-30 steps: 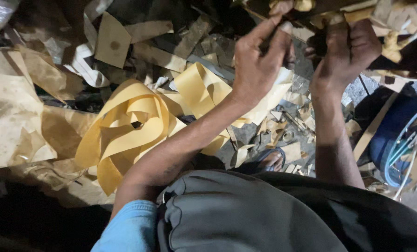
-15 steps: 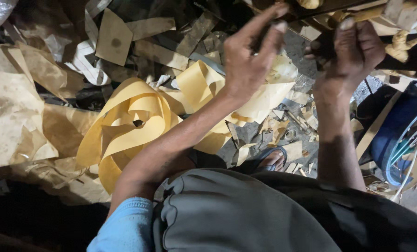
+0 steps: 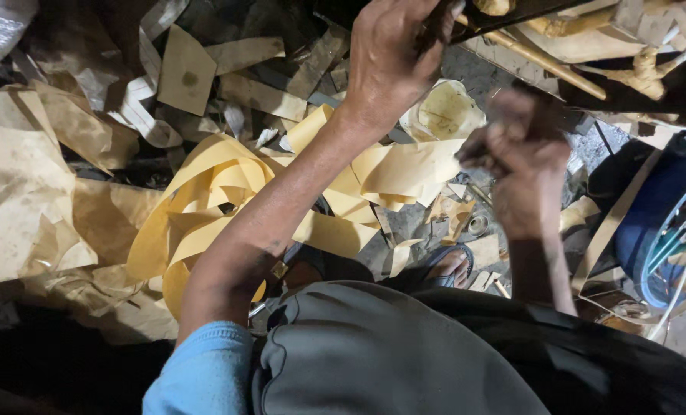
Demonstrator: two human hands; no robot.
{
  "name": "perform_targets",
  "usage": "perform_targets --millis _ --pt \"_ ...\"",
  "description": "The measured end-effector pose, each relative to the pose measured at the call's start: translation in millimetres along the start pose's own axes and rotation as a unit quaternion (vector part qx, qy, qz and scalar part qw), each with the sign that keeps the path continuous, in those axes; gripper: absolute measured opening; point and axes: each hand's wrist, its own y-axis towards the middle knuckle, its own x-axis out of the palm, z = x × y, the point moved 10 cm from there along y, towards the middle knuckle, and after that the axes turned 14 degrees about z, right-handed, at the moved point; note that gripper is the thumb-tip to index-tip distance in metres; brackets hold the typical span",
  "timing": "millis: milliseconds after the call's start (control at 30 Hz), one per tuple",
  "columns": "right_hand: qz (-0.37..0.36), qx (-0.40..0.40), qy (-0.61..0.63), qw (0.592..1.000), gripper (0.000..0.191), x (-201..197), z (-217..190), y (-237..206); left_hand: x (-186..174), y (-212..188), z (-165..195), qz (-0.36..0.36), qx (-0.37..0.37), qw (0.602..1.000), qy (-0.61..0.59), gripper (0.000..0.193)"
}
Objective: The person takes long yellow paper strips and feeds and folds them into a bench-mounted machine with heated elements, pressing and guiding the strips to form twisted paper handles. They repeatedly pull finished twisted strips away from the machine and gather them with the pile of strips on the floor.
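Head view: left hand (image 3: 393,58) grip closed on dark bar (image 3: 504,17) at top edge; right hand (image 3: 516,157) fisted, contents unclear.

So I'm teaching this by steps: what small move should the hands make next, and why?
Probably bring the right hand back up to the dark piece beside the left hand. The left alone grips its edge, while the right hangs blurred and closed lower down, above the yellow strips.
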Motion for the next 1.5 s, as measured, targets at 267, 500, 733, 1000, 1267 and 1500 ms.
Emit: perform_targets --millis 267,500,733,1000,1267,1500 --pt "-0.042 0.081 0.028 0.995 0.033 -5.8 50.5 -25.5 19.6 -7.2 -0.8 -0.06 0.127 0.976 0.165 0.032" --pt "-0.058 0.109 -0.002 0.992 0.032 -28.0 67.0 -49.6 21.6 -14.2 6.3 -0.111 0.143 0.975 0.127 0.037" --pt "-0.092 0.121 0.021 0.988 0.033 -27.1 111.5 -69.1 -8.7 4.1 37.5 -0.16 0.158 0.972 0.071 0.054" --pt "-0.101 0.137 -0.002 0.985 0.032 -14.2 159.5 -74.7 -2.4 3.9 44.5 -0.118 0.111 0.987 -0.015 0.05" --pt "-0.087 0.039 -0.069 0.993 0.036 -29.8 178.9 -82.5 -49.4 -56.3 -15.7 -0.14 -0.138 0.979 0.058 0.047" --pt "0.102 -0.266 -0.29 0.913 0.049 -54.1 110.2 -98.6 -43.2 -209.0 -7.2 -0.377 -0.112 0.885 0.25 0.08"
